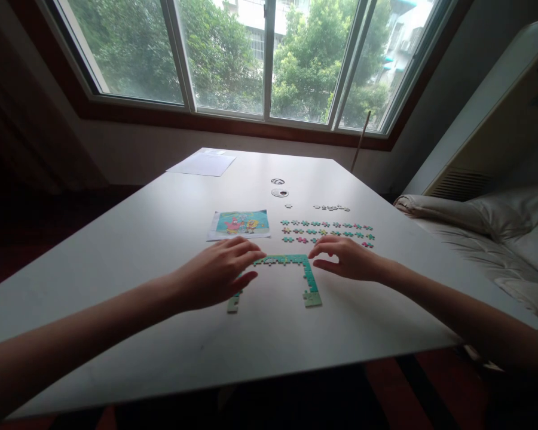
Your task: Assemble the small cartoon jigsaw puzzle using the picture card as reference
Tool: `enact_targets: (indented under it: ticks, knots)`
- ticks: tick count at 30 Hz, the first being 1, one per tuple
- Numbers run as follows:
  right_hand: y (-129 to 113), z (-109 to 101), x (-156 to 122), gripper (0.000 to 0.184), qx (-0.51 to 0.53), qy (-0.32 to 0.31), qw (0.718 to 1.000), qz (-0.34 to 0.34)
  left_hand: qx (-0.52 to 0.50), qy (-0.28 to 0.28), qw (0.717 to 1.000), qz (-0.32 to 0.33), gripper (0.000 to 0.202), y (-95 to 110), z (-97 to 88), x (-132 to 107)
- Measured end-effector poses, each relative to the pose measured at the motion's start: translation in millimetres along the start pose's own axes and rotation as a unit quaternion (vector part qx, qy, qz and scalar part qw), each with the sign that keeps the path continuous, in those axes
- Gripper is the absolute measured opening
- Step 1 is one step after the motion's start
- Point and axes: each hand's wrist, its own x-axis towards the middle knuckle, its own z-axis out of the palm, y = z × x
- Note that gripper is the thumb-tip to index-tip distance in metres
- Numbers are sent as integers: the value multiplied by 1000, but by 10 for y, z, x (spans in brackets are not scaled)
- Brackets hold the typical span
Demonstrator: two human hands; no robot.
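Observation:
A joined strip of green and teal jigsaw pieces, the puzzle border [312,280], lies on the white table as a frame with its near side open. My left hand [226,269] is over the border's left corner, fingers apart, covering part of its left side. By the top right corner is my right hand [347,257], its thumb and fingers apart with nothing between them. Beyond my right hand, loose puzzle pieces [324,224] lie in several rows. A cartoon reference picture [242,224] rests flat past my left hand.
Further back on the table [138,251] lie grey-looking loose pieces [332,208] and two round flat items [280,193]. A white sheet of paper [201,163] is at the far left corner. A cushioned sofa [475,239] stands along the right, and a window [264,60] is behind.

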Motion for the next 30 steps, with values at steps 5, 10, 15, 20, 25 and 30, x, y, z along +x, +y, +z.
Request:
enact_targets:
  ticks: [5, 10, 15, 20, 25, 30]
  knots:
    - [-14, 38, -1, 25, 7, -2, 999, -37, -12, -39, 998, -53, 41, -292, 26, -252]
    - [-45, 147, -127, 56, 8, -2, 1000, -19, -40, -88, 992, -83, 66, -253, 53, -378]
    - [-71, 188, -206, 67, -2, -20, 1000, 4, -47, -89, 990, -95, 70, -228, 76, -376]
    - [-127, 197, -200, 69, -38, -44, 998, 11, -35, -96, 991, -91, 72, -220, 110, -375]
    - [-167, 163, -201, 70, -42, -61, 997, 24, -30, -95, 991, -91, 70, -193, 107, -367]
    - [-162, 122, -211, 71, -33, -78, 996, 22, -29, -99, 990, -94, 71, -192, 110, -361]
